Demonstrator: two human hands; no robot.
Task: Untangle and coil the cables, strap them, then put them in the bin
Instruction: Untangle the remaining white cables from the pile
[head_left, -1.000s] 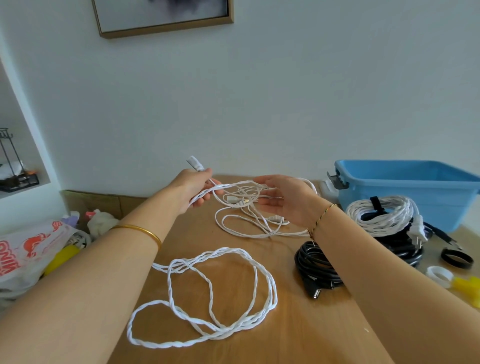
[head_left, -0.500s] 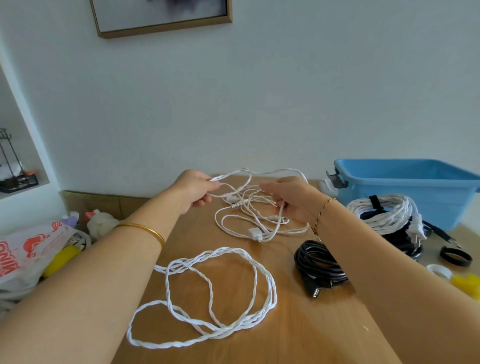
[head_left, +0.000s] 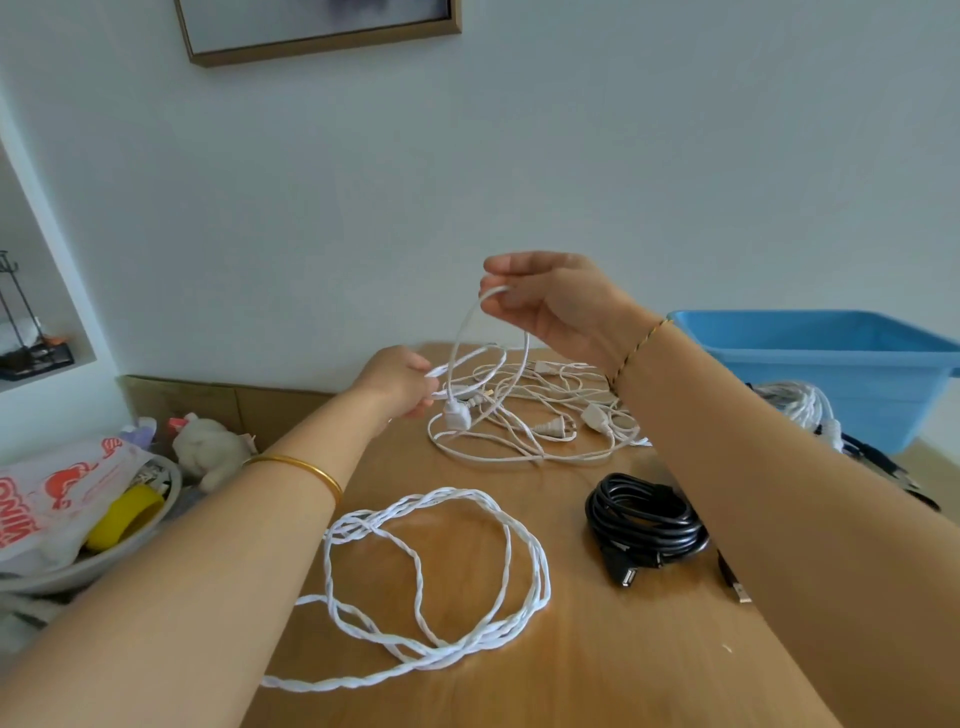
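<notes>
A tangle of thin white cable (head_left: 524, 421) with several plugs lies at the far side of the wooden table (head_left: 597, 649). My left hand (head_left: 400, 382) grips a strand of it low at the tangle's left edge. My right hand (head_left: 550, 301) is raised above the tangle and pinches a loop of the same cable, lifted clear of the table. A loose twisted white cable (head_left: 441, 582) lies nearer to me. To its right sits a coiled black cable (head_left: 644, 519). The blue bin (head_left: 831, 364) stands at the far right.
A strapped white coil (head_left: 800, 405) lies in front of the bin, partly hidden by my right arm. Left of the table, a bowl (head_left: 104, 556) holds a printed plastic bag, a yellow roll and a soft toy. A white wall runs behind.
My right hand has risen from the tangle, drawing a loop of thin white cable up with it. My left hand has stayed low on the strand at the tangle's left edge.
</notes>
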